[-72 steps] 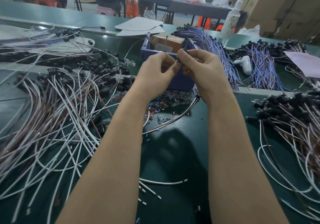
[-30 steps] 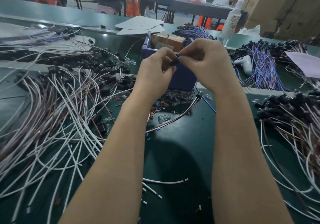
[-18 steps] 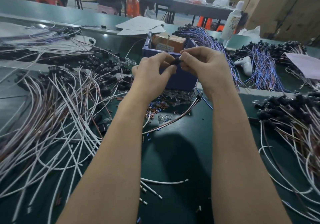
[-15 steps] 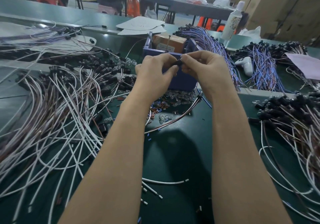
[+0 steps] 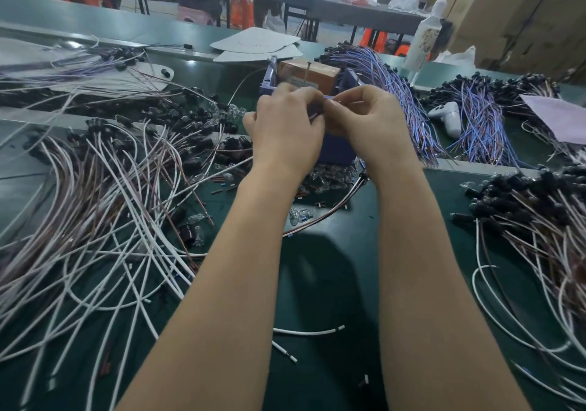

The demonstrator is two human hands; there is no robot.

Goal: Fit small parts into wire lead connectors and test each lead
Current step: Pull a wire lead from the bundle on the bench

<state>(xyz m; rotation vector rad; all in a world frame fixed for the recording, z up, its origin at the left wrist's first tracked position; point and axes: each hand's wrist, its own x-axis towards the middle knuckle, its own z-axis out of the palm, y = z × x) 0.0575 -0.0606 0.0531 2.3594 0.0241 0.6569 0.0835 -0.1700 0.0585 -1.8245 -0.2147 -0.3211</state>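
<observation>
Looking down through the head camera, I saw the green table (image 5: 317, 268) filling most of the view. On its left side lay a wide tangle of white and brown leads (image 5: 104, 220), their black connector ends heaped toward the far edge. A second pile of leads (image 5: 539, 220) with black ends lay on the right side. Behind that, two bundles of blue leads (image 5: 482, 125) fanned out, with a white handheld device (image 5: 447, 118) lying between them. Both bare forearms reached forward over the middle of the table. The hands met above a blue bin (image 5: 339, 153) that held a brown cardboard box (image 5: 304, 71). A white bottle (image 5: 425, 39) stood upright well behind the bin, to the right. Small clear bulbs (image 5: 329, 179) were scattered on the table just in front of the bin, under the wrists. The left grip (image 5: 285, 131) and the right grip (image 5: 371, 125) were fingertip to fingertip, each with fingers curled and pinching the same small connector (image 5: 328, 99). It was held in the air between them, above the bin. It was too blurred for me to make out its details.
</observation>
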